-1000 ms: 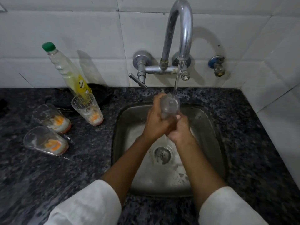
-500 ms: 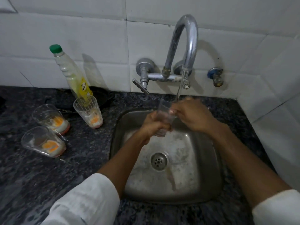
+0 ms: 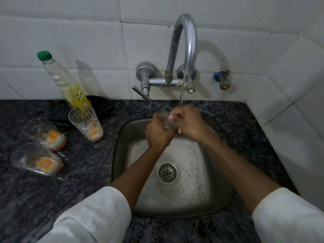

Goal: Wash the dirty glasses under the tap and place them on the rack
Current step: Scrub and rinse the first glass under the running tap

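Note:
A clear glass (image 3: 165,120) is held over the steel sink (image 3: 219,199), right under the water running from the curved tap (image 3: 187,42). My left hand (image 3: 157,132) grips its lower part. My right hand (image 3: 189,121) is closed over its rim, fingers at the mouth, and hides most of it. Three dirty glasses with orange and white residue stand on the dark counter to the left: one upright (image 3: 85,123) and two lying on their sides (image 3: 43,133) (image 3: 36,158). No rack is in view.
A dish-soap bottle (image 3: 64,81) with a green cap leans against the tiled wall behind the upright glass. A black pan (image 3: 100,106) sits behind it. A second valve (image 3: 221,78) sticks out of the wall on the right. Granite counter (image 3: 245,123) surrounds the sink.
My right hand moved from beneath the glass up to its rim and now covers the mouth. The glass stays under the stream in my left hand. My view shifted slightly.

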A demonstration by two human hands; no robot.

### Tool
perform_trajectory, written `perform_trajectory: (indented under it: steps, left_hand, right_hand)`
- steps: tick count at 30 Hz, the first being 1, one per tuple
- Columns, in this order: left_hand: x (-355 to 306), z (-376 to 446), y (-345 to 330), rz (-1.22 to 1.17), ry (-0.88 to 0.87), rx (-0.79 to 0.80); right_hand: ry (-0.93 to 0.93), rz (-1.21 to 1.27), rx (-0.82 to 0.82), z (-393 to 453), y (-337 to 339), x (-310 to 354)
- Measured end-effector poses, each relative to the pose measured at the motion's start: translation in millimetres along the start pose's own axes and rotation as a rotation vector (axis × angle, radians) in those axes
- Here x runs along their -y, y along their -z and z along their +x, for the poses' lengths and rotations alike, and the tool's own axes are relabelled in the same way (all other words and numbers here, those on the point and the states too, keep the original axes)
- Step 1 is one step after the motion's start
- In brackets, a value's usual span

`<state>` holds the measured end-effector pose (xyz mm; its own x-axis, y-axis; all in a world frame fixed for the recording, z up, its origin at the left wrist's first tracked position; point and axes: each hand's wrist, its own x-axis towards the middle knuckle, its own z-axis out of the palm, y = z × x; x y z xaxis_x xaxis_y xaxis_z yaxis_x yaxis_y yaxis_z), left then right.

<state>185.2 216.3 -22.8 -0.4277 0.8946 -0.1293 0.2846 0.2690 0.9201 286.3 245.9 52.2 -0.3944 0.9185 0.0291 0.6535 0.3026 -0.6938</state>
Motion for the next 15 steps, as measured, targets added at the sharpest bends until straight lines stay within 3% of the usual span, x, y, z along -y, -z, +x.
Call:
perform_trajectory:
  steps: [2, 6, 7, 9, 12, 13, 15]
  left_hand:
    - [7, 5, 9, -0.071, -0.051, 0.140]
    - [14, 24, 35, -0.408, -0.073, 0.802]
    - [13, 24, 35, -0.451, -0.053, 0.821]
    - [4, 18, 29, -0.422, -0.002, 0.647]
    - [-11, 5, 4, -0.246, 0.099, 0.211]
    - [-12, 1, -3, -0.112, 0.062, 0.044]
    - [-11, -5, -5, 0.044, -0.048, -0.096]
  right_hand:
    - [0.007, 0.065, -0.002, -3, 0, -2]
    - [0.154, 0.080, 0.096, -6, 12, 0]
    - [0.185, 0.048, 0.123, -6, 12, 1]
    - [0.191, -0.018, 0.102, -2, 11, 1]
    - [0.067, -0.010, -0.021, 5, 4, 2]
    - [0.030, 0.003, -0.041, 6, 1, 2]
    - [0.019, 0.036, -0.053, 6, -1, 3]
